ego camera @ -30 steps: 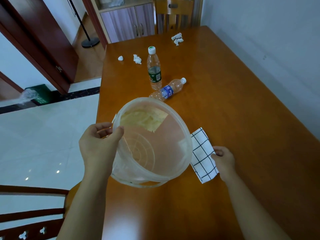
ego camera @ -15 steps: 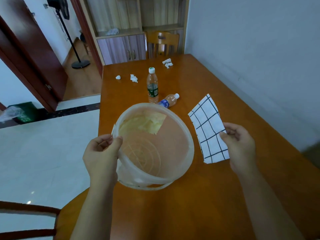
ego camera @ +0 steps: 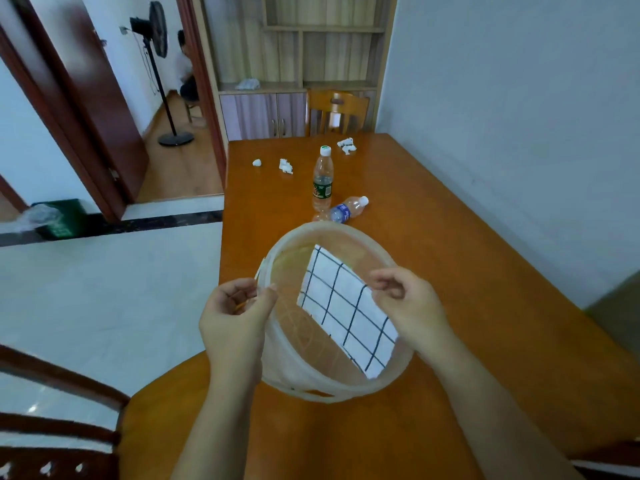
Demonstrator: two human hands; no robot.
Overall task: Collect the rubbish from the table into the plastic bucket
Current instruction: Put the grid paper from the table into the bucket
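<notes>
Two bottles (ego camera: 322, 181), three paper wads (ego camera: 285, 165), one cloth (ego camera: 341, 306), one bucket (ego camera: 311, 386).

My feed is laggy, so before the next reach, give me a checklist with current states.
1. Checked sheet inside the plastic bucket: ok.
2. Left hand grips the bucket rim: ok.
3. Right hand free of the sheet: cannot tell; its fingers curl at the sheet's edge.
4. Table cleared of rubbish: not ok; upright bottle, lying bottle and three tissue wads are on it.
5. Lying bottle close to the bucket: ok, just beyond its far rim.
</notes>
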